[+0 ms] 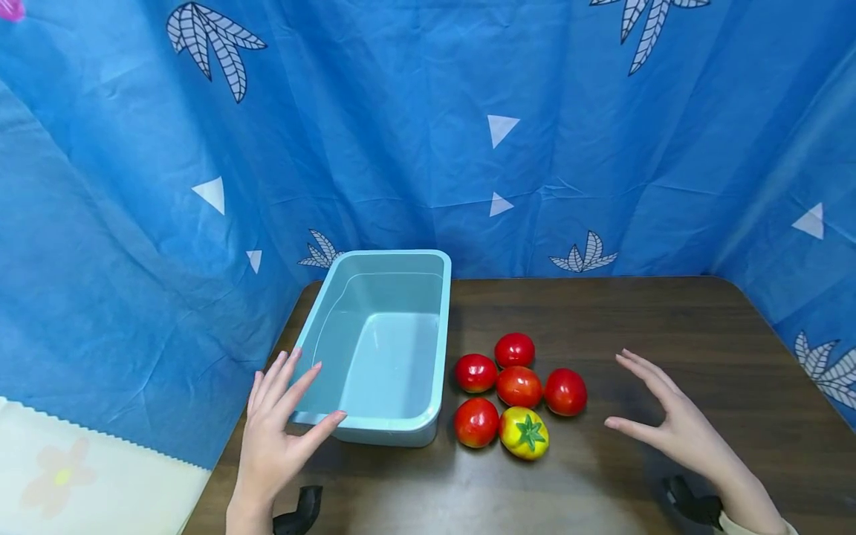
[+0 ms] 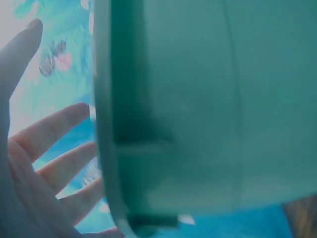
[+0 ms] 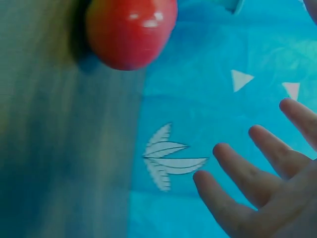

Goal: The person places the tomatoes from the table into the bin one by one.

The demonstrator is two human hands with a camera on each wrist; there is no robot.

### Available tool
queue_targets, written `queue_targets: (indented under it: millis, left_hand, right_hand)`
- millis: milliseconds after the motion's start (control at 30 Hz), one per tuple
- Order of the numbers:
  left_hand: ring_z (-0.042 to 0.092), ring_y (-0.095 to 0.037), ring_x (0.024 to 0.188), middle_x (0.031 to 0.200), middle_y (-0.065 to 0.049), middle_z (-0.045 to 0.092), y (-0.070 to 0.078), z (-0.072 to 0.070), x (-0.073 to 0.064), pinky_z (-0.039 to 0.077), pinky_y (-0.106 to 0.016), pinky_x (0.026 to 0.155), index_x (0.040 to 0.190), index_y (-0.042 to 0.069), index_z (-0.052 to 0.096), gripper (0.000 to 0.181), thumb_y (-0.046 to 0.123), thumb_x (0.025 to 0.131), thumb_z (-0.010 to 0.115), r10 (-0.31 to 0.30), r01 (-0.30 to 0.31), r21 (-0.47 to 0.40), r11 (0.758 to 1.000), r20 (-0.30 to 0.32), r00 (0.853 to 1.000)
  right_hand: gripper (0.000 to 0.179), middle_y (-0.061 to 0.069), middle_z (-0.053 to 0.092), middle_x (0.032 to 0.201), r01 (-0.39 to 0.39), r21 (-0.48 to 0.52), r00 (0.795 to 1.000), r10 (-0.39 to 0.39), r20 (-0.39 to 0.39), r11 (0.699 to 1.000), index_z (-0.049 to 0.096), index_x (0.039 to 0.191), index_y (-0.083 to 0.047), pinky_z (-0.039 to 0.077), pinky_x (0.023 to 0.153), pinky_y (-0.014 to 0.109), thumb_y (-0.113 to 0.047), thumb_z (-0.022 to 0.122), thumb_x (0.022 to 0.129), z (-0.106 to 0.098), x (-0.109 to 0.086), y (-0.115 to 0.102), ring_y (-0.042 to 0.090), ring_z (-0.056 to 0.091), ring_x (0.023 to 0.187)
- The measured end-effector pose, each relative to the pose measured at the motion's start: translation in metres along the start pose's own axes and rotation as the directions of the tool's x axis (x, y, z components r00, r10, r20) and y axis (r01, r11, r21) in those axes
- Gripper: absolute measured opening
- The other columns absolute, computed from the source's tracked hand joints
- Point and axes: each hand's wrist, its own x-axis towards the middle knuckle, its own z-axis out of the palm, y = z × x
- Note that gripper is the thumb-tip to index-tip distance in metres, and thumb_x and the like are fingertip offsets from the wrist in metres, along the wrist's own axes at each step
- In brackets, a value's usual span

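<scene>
My left hand [image 1: 274, 438] is at the near left corner of a light blue plastic bin [image 1: 443, 357], fingers spread and thumb apart. In the left wrist view the fingers [image 2: 64, 129] come close to the bin's wall [image 2: 183, 109]; whether they touch it, I cannot tell. To the right of the bin, several glossy red tomatoes [image 1: 519, 387] lie in a cluster with one yellow tomato [image 1: 524, 433] that bears a green star-shaped top. Right of that cluster hovers my right hand [image 1: 682, 423], its fingers extended and holding nothing. The right wrist view shows one red tomato [image 3: 131, 32] beyond it.
All this stands on a dark brown wooden table [image 1: 642, 319]. Blue cloth [image 1: 401, 148] with leaf and triangle prints hangs behind and at both sides. A pale flowered cloth [image 1: 87, 468] lies at the lower left. Black wrist mounts [image 1: 692, 505] show near both wrists.
</scene>
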Motion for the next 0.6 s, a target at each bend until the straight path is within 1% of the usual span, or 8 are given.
queue_targets:
  millis: [67,100,167,233,300,400,500,600]
  left_hand:
    - [0.027,-0.032,0.136,0.144,-0.011,0.041,-0.007,-0.002,-0.004,0.010,-0.060,0.107,0.125,0.008,0.062,0.067,0.018,0.063,0.086,-0.032,0.031,-0.047,0.998,-0.035,0.999]
    - [0.026,-0.032,0.136,0.145,-0.011,0.039,-0.011,-0.002,-0.006,0.011,-0.060,0.107,0.124,0.006,0.061,0.067,0.014,0.062,0.086,-0.055,0.052,-0.071,0.996,-0.048,0.997]
    - [0.023,-0.030,0.138,0.147,-0.008,0.035,-0.017,-0.003,-0.009,0.014,-0.054,0.109,0.127,0.006,0.059,0.070,0.006,0.062,0.084,-0.121,0.114,-0.122,0.986,-0.059,0.991]
    - [0.021,-0.027,0.139,0.150,-0.004,0.030,-0.022,-0.004,-0.011,0.018,-0.042,0.110,0.133,0.009,0.054,0.075,0.001,0.064,0.082,-0.198,0.187,-0.169,0.968,-0.048,0.979]
    - [0.019,-0.023,0.139,0.152,-0.002,0.025,-0.027,-0.004,-0.013,0.020,-0.031,0.107,0.138,0.013,0.048,0.079,-0.002,0.067,0.080,-0.271,0.261,-0.212,0.942,-0.023,0.962]
    - [0.022,-0.015,0.137,0.153,-0.004,0.020,-0.034,-0.004,-0.015,0.023,-0.015,0.102,0.145,0.016,0.037,0.082,-0.005,0.074,0.073,-0.354,0.354,-0.283,0.891,0.053,0.934]
    - [0.031,-0.011,0.130,0.151,-0.011,0.022,-0.040,-0.002,-0.018,0.032,-0.011,0.096,0.147,0.014,0.030,0.079,-0.007,0.081,0.066,-0.389,0.410,-0.389,0.825,0.136,0.911]
    - [0.041,-0.010,0.121,0.147,-0.015,0.026,-0.044,0.000,-0.019,0.042,-0.012,0.086,0.148,0.012,0.029,0.073,-0.009,0.085,0.060,-0.393,0.435,-0.481,0.761,0.192,0.899]
  right_hand:
    - [0.090,0.016,0.026,0.150,-0.001,0.029,1.000,0.001,-0.001,1.000,0.029,0.147,-0.027,0.027,0.083,0.075,-0.020,0.081,0.073,0.005,0.000,0.008,0.031,0.024,0.134]
    - [0.090,0.016,0.027,0.149,-0.002,0.031,1.000,0.002,0.000,1.000,0.029,0.147,-0.027,0.028,0.092,0.069,-0.020,0.081,0.074,0.008,0.000,0.013,0.021,0.023,0.136]
    - [0.089,0.017,0.029,0.148,0.007,0.042,1.000,-0.007,0.001,0.999,0.029,0.147,-0.026,0.031,0.105,0.046,-0.019,0.080,0.074,0.014,0.001,0.021,0.000,0.022,0.133]
    - [0.088,0.017,0.032,0.146,0.021,0.062,1.000,-0.021,0.007,0.998,0.030,0.147,-0.024,0.029,0.102,0.017,-0.017,0.080,0.075,0.021,0.003,0.030,-0.016,0.021,0.123]
    - [0.087,0.017,0.034,0.144,0.030,0.074,0.999,-0.031,0.020,0.997,0.030,0.147,-0.023,0.022,0.088,-0.001,-0.018,0.080,0.075,0.029,0.006,0.037,-0.020,0.021,0.119]
    - [0.085,0.016,0.035,0.143,0.035,0.099,0.998,-0.040,0.041,0.994,0.032,0.146,-0.020,0.025,0.089,0.001,-0.020,0.079,0.075,0.040,0.009,0.047,-0.018,0.023,0.119]
    - [0.083,0.014,0.036,0.143,0.046,0.087,0.998,-0.051,0.048,0.995,0.035,0.144,-0.014,0.038,0.093,0.014,-0.022,0.080,0.075,0.050,0.013,0.054,-0.010,0.028,0.121]
    - [0.082,0.013,0.037,0.143,0.049,0.069,0.997,-0.052,0.053,0.996,0.037,0.143,-0.011,0.044,0.092,0.024,-0.025,0.080,0.075,0.058,0.017,0.055,0.008,0.035,0.124]
